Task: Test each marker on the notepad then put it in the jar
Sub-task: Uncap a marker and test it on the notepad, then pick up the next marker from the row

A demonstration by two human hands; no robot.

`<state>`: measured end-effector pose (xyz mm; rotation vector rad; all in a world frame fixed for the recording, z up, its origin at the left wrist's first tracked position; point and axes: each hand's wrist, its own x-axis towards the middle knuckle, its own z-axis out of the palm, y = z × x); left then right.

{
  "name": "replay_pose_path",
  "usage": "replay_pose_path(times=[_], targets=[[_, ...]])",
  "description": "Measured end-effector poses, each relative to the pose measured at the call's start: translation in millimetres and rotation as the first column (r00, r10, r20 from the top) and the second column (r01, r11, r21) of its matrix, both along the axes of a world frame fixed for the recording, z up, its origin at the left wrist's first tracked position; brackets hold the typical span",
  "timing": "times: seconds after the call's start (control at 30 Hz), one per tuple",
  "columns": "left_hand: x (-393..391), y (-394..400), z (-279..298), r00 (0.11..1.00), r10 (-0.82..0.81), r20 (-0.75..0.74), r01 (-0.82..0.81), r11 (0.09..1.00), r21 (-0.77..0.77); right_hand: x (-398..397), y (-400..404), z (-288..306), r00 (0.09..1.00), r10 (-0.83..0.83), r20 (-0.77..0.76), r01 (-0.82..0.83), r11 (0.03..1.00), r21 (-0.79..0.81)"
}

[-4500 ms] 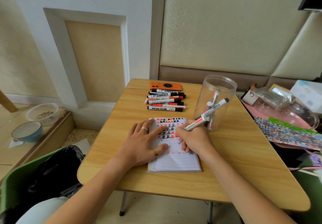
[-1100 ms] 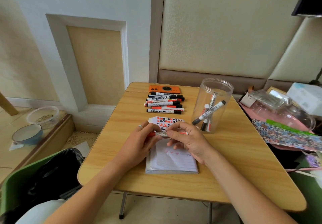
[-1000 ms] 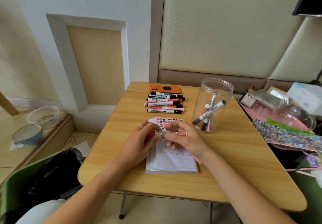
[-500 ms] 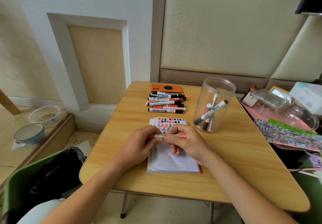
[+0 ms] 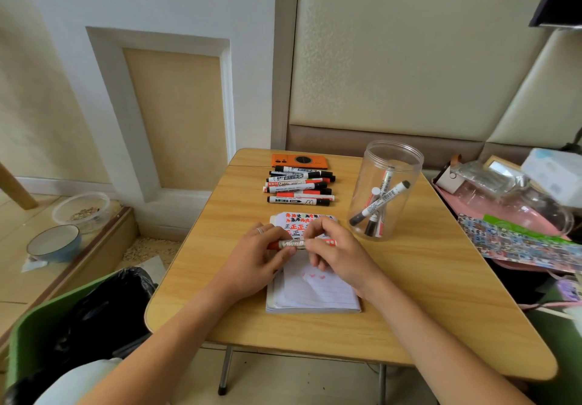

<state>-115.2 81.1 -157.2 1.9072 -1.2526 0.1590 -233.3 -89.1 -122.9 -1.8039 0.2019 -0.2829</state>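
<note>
Notepad [image 5: 318, 291]: lies flat at the near centre of the counter [image 5: 441, 294]. The far part of the page carries red and black test writing, and small red marks show mid-page. The near part of the page is unmarked.
Left hand [image 5: 255, 259]: grip closed on the red end of the red marker [image 5: 291, 243], fingers curled round it.
Right hand [image 5: 338, 253]: grip pinches the other end of the same marker. Whether the cap is on or off cannot be told, as fingers cover that end.
Red marker: held level, just above the notepad's far half, between both hands.
Step in hand, judged: capping or uncapping; which of the two cannot be told.
Jar [image 5: 385, 190]: at 1 o'clock from the hands, upright and lidless. At least three markers lean inside, so those count as done.
Loose markers [image 5: 299, 185]: a stack of about six at 12 o'clock beyond the notepad, lying sideways and untouched. These remain to be tested.
Orange case [image 5: 299, 161]: farthest, just beyond the stack.
Progress, judged: roughly a third complete, with the held marker and the stack outstanding.
</note>
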Motion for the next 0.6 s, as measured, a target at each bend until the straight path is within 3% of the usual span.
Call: replay_pose_path(times=[0.13,0.33,0.4,0.53,0.6], targets=[[4.5,-3.6,-8.7,0.993,0.093,0.066,-0.1,0.988,0.12,2.6,-10.0,20.6,0.985,-0.112,0.128,0.107,0.993,0.042],[2.6,-6.5,-10.8,0.989,0.14,0.055,-0.149,0.959,0.24,-6.6,-31.0,82.2,0.847,-0.296,0.441,0.438,0.859,-0.265],[1.6,-7.2,-11.3,0.987,0.154,0.053,-0.162,0.954,0.254,-10.6,-40.4,107.7,0.751,-0.314,0.58,0.56,0.769,-0.309],[1.0,-7.4,-10.7,0.985,0.157,0.076,-0.173,0.938,0.3,-17.1,-60.7,152.6,0.463,-0.306,0.832,0.842,0.444,-0.305],[0.2,-7.2,-9.1,0.984,0.16,0.078,-0.177,0.934,0.31,-14.5,-72.5,161.8,0.463,-0.326,0.824,0.863,0.376,-0.337]])
